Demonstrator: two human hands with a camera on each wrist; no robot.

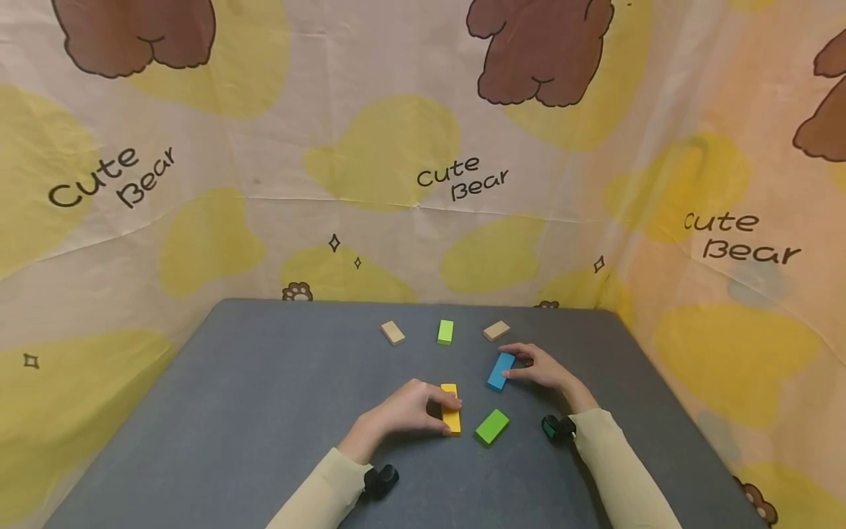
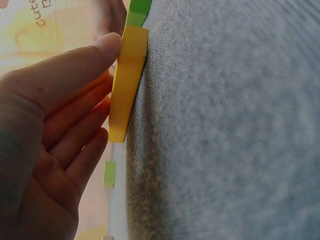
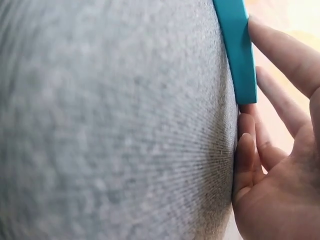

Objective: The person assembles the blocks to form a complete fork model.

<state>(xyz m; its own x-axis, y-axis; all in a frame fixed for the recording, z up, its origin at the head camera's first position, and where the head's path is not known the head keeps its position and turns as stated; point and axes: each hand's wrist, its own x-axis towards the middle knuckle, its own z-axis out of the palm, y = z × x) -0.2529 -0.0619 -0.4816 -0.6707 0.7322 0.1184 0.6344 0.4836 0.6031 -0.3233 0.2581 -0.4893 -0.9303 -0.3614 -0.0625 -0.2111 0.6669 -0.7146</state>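
A yellow block [image 1: 451, 421] lies flat on the grey table, lengthwise away from me. My left hand [image 1: 408, 408] holds it from the left, thumb by the near end and fingers curved over farther along; the left wrist view shows the thumb tip on the yellow block [image 2: 129, 75]. To the right and farther back, my right hand [image 1: 543, 367] pinches a tilted blue block [image 1: 500, 372] from its right side. Two fingertips touch the blue block [image 3: 240, 55] in the right wrist view, while other fingers curl near the tabletop. Between the hands, nearer me, lies a green block [image 1: 492, 427].
Farther back on the grey table [image 1: 297, 360] a beige block [image 1: 393, 333], a light green block [image 1: 446, 332] and another beige block [image 1: 496, 330] form a spaced row. A bear-print cloth [image 1: 370, 162] hangs behind the table and along its right side.
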